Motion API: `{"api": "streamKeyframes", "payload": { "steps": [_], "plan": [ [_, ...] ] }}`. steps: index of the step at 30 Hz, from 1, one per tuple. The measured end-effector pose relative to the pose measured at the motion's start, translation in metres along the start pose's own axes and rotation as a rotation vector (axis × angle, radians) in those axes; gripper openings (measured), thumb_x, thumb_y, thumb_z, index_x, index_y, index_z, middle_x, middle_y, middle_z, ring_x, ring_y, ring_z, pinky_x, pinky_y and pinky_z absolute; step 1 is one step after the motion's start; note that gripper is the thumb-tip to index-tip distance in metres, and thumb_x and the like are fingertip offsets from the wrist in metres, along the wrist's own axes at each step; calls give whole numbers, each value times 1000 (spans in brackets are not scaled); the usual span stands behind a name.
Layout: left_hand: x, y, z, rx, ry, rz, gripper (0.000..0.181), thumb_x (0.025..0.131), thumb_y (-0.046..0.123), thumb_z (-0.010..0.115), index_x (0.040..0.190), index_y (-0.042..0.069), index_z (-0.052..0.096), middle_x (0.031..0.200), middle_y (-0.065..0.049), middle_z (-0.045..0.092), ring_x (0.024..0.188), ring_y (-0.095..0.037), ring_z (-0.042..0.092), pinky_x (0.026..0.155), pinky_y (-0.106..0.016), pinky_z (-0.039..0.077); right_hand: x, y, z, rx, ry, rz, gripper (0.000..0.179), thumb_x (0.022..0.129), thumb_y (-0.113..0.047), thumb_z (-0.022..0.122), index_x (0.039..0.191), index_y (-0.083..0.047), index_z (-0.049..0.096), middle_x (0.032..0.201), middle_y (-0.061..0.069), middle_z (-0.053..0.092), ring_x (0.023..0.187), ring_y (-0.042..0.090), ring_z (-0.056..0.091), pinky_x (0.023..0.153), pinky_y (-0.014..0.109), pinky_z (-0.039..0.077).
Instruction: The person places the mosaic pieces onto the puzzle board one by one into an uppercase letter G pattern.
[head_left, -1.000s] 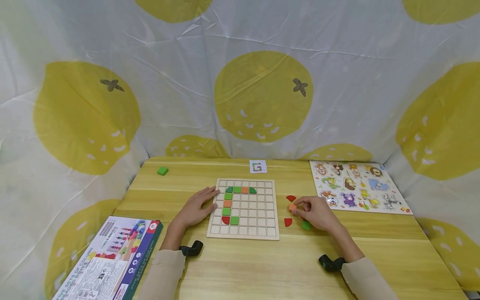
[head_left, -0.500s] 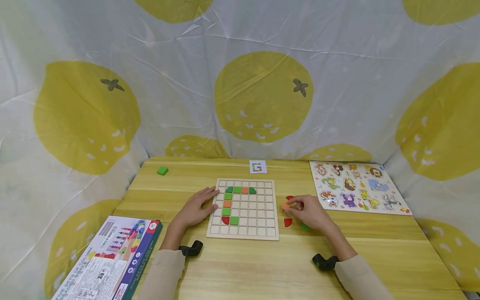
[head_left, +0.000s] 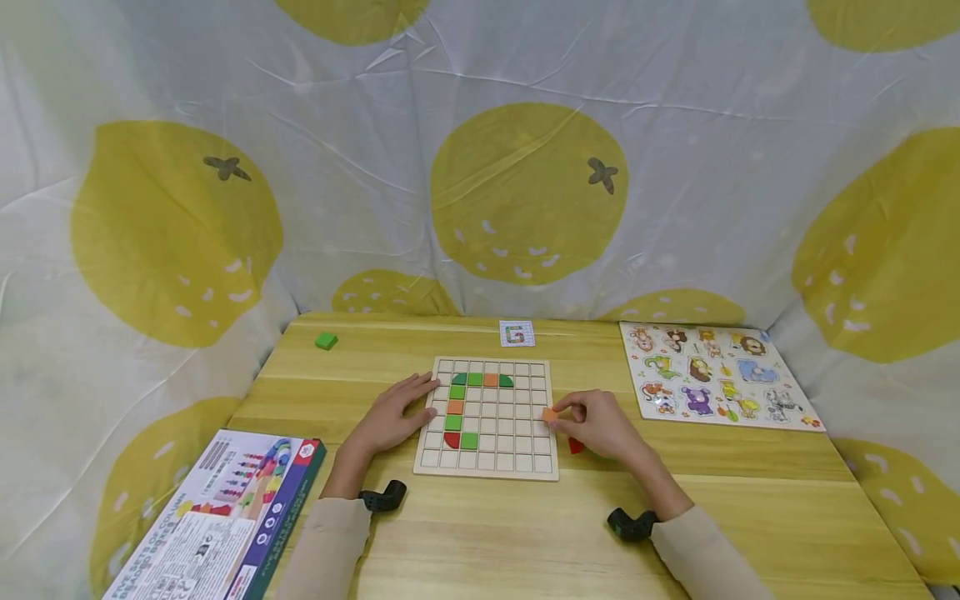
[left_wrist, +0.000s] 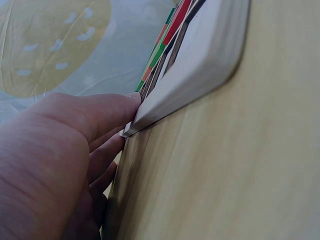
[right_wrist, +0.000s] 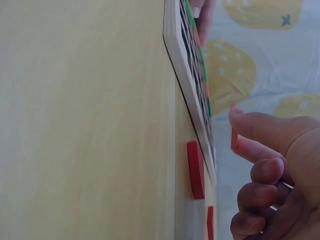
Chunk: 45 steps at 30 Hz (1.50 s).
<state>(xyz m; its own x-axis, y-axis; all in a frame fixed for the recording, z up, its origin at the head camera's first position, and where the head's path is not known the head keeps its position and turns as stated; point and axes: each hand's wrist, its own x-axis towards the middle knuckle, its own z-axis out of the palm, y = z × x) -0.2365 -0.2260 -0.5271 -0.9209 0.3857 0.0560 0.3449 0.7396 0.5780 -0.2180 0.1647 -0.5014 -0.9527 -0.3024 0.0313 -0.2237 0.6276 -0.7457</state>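
A wooden grid board [head_left: 506, 458] lies mid-table, bearing green, orange and red tiles in a C-like line down its left side. My left hand [head_left: 393, 417] rests on the board's left edge, its thumb and fingertips touching the rim with fingers fairly straight. Between thumb and forefinger my right hand [head_left: 600, 425] pinches an orange square tile [head_left: 550, 414], held above the board's right edge. In the right wrist view the orange tile [right_wrist: 234, 131] stands clear of the board. A red quarter-round tile [head_left: 575, 446] lies on the table just under the right hand; a second red tile [right_wrist: 210, 222] shows in the right wrist view.
A small pattern card [head_left: 516, 333] lies behind the board. One green tile [head_left: 326, 341] sits at the back left. An animal puzzle board [head_left: 720, 379] occupies the back right, and a printed toy box [head_left: 225, 508] the front left.
My right hand has carried the orange tile leftward from beside the red tiles to the board's right edge. My left hand has stayed put.
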Motion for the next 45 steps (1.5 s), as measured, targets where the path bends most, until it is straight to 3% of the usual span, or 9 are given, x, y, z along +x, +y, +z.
{"api": "streamKeyframes", "payload": {
  "steps": [16,29,45],
  "plan": [
    [1,0,0,-6,-7,-12,59,104,39,60,158,20,45,168,-4,34,158,-36,25,123,-66,21,9,-24,30,4,-54,-34,14,88,-30,84,99,-23,81,57,-7,38,53,7,33,53,20,27],
    [1,0,-1,-14,-6,-7,59,104,38,60,158,18,46,168,-6,35,158,-36,25,123,-66,21,13,-45,53,6,-111,-94,18,85,-28,86,99,-18,82,56,-6,39,51,6,35,51,20,29],
    [0,1,-1,-7,2,0,58,103,38,61,157,19,47,167,-6,36,157,-36,26,123,-66,22,16,-52,69,-41,-132,-104,19,83,-29,87,98,-18,82,56,-8,43,53,5,38,53,20,31]
  ]
}}
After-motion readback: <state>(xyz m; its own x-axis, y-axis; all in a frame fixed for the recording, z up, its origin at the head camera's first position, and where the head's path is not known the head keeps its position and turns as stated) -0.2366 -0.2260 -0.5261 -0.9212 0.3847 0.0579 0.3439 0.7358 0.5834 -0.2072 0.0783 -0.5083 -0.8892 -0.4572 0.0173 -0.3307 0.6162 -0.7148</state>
